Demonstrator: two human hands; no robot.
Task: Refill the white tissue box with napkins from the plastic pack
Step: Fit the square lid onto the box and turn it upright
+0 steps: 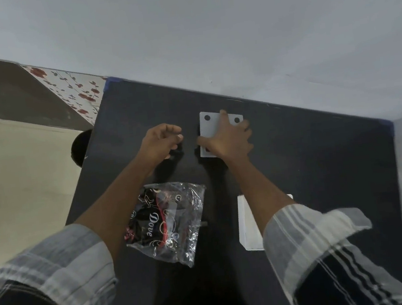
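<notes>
On the dark desk (309,165), the white tissue box (249,222) lies near the front edge under the right forearm, the crinkled plastic pack (167,221) just left of it. The right hand (228,139) lies spread on a white panel with two holes (210,126), seemingly the box's lid, at the back; the left hand (161,141) hovers loosely curled, holding nothing. Best to grip the panel by its edges and lift it flat.

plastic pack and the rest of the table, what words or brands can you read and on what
"Dove": white script on the dark print of the clear plastic pack.
Small round logos and other print on the same pack: too small and crinkled to read.
White plate with round holes under the right hand: no text visible.
White box: no text visible.
</notes>
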